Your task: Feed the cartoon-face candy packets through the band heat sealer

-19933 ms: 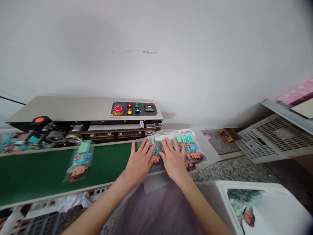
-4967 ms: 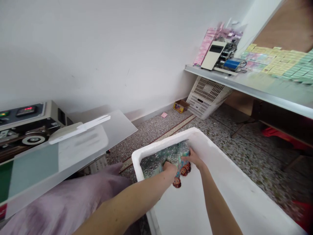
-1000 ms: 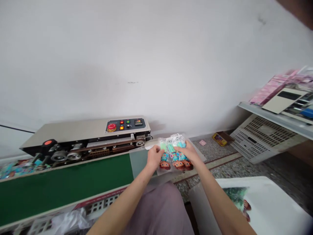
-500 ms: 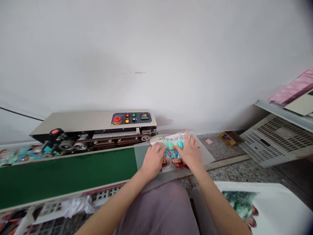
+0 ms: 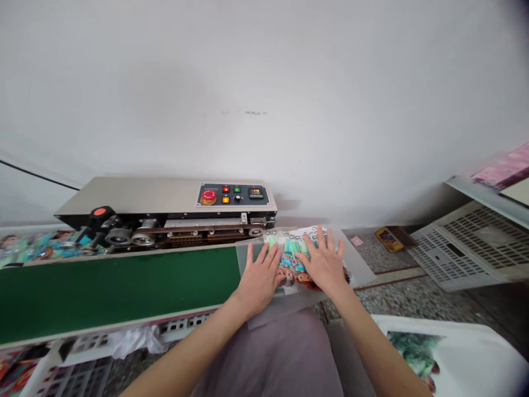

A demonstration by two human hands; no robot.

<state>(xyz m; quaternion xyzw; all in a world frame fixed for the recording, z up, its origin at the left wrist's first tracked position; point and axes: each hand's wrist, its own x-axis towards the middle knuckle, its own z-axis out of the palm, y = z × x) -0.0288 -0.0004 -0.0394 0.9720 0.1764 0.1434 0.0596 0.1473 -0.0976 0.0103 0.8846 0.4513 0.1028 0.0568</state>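
Note:
A printed plastic packet [image 5: 292,259] with cartoon figures and green sticks lies flat on a translucent sheet [image 5: 359,266] at the machine's right end. My left hand [image 5: 261,275] rests on the packet's left side, fingers spread. On its right side lies my right hand [image 5: 324,262], palm down with the fingers fanned out. Both hands cover part of the print. Just left of them are the green conveyor belt [image 5: 124,292] and the band sealing machine [image 5: 165,204], whose control panel [image 5: 233,195] shows lit buttons and a digital display.
A white tub [image 5: 467,353] holding printed packs stands at the lower right. Beyond it a grey plastic crate [image 5: 454,248] leans near a small yellow box [image 5: 389,239]. Colourful packets [image 5: 45,245] lie behind the belt at far left. A white basket [image 5: 86,347] sits below it.
My fingers have spread out and flattened over the packet. The view has shifted slightly, so the machine appears farther right.

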